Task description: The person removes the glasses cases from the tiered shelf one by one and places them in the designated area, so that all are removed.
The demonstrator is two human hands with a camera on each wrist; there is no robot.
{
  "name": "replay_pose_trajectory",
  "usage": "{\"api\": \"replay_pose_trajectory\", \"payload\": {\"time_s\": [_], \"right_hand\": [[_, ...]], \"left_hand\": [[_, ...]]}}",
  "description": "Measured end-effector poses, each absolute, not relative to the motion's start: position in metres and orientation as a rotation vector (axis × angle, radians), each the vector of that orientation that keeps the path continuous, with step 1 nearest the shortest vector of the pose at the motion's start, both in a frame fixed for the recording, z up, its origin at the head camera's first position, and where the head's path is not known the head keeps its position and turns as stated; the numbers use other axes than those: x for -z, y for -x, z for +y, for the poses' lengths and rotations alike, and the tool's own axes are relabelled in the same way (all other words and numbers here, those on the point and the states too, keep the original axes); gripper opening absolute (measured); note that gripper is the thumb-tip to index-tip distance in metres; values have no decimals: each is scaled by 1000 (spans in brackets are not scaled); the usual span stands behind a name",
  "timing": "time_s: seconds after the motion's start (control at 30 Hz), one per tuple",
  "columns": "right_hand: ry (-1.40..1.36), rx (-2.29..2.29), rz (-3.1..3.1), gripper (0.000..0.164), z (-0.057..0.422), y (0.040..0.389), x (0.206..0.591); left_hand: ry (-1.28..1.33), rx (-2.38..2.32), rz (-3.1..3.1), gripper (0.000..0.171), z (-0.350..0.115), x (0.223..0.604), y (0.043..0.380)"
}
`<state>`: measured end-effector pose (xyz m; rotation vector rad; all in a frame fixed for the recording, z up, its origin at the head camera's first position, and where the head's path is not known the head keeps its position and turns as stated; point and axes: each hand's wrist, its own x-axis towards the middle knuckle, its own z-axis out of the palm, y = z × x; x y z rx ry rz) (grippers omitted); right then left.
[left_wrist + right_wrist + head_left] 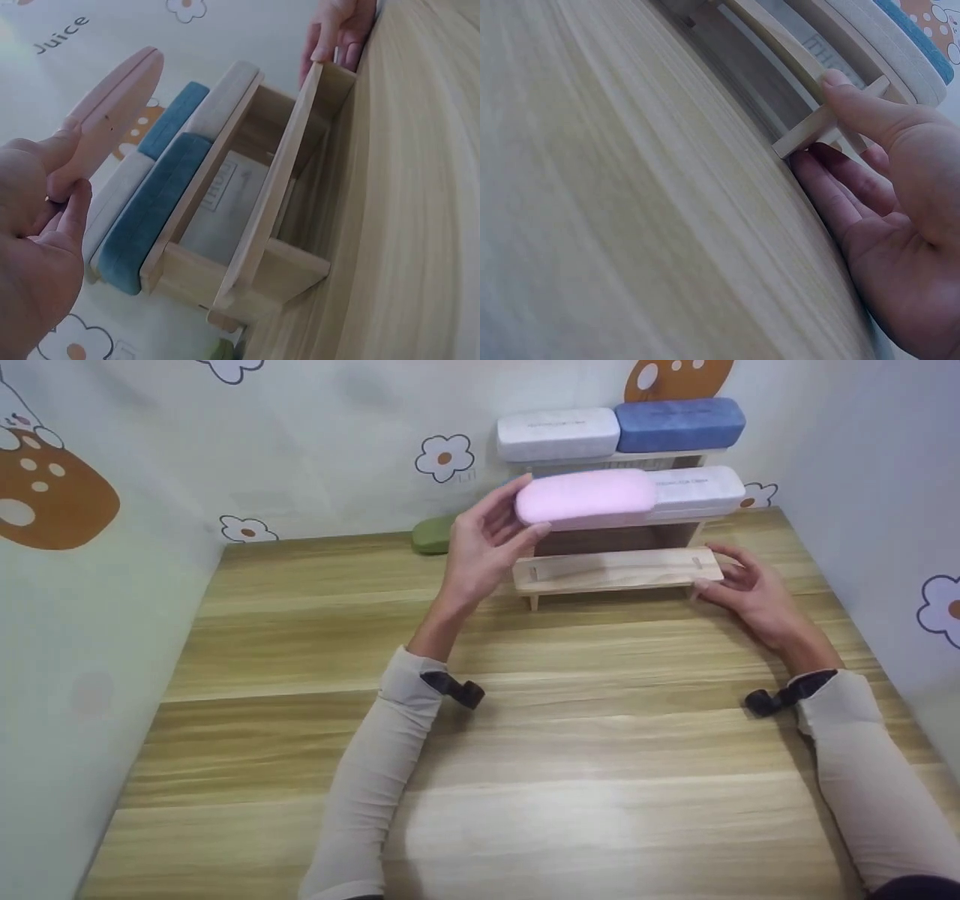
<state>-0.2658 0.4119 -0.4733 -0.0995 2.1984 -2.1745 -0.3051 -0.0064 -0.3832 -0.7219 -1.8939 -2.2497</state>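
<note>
- A left hand (pixel 484 551), fingers and thumb bent partway in, grips one end of a pink eyeglass case (pixel 589 499), held up off the surface (pixel 300 735) above a wooden stand's lowest step (pixel 615 571).
- The case looks light and stiff-shelled under a soft covering, likely not slippery; a hold nearer mid-length, clear of the lengthwise seam, should curb tipping.
- A right hand (pixel 761 596) grips the step's right end, thumb on top, fingers against the side panel.
- Behind, a blue case (pixel 154 217) and a white case (pixel 701 487) share the middle tier; another white (pixel 559 433) and blue (pixel 679 426) pair tops the stand.
- A green case (pixel 431 535) lies to the left, partly hidden.
</note>
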Motion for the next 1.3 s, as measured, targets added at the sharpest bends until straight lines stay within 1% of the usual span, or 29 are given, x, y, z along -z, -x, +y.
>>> {"api": "replay_pose_trajectory", "payload": {"time_s": [0.2, 0.53, 0.93, 1.3], "right_hand": [[103, 2161, 2217, 69, 411, 265, 473], [85, 2146, 2231, 70, 411, 265, 473], [75, 2123, 2263, 71, 411, 264, 472], [97, 2159, 2228, 69, 412, 264, 473]], "left_hand": [[697, 2319, -1799, 65, -21, 382, 310], [618, 2286, -1786, 66, -47, 383, 315], [506, 2248, -1796, 66, -78, 392, 321], [437, 2177, -1827, 66, -113, 401, 323]]}}
